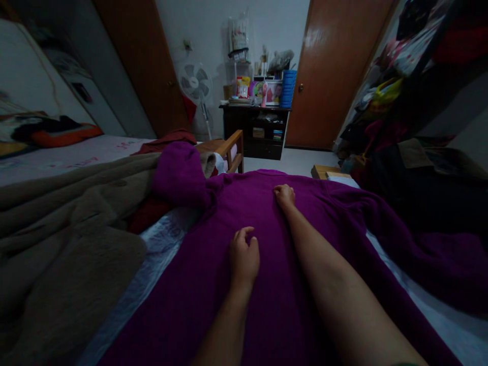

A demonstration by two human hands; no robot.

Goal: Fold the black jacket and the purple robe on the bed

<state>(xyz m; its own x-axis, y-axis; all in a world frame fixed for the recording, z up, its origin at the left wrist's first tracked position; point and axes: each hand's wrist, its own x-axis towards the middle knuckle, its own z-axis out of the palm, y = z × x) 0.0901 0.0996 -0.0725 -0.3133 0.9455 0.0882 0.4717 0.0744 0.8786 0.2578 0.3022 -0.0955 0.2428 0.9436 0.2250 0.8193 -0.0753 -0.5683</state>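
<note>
A long purple garment [267,223] lies spread out on the bed, its sleeves reaching to the left and right. My left hand [244,254] is over the middle of the garment, its fingers slightly bent and apart, holding nothing. Farther forward, near the garment's collar, my right hand [285,195] rests on the cloth with its fingers curled down; whether it pinches any fabric is hidden.
A thick brown fleece garment [87,229] covers the bed's left side. Beyond the bed are a wooden rail [231,145], a dark cabinet [247,119] and a standing fan [196,84]. Clothes [412,168] are piled at the right.
</note>
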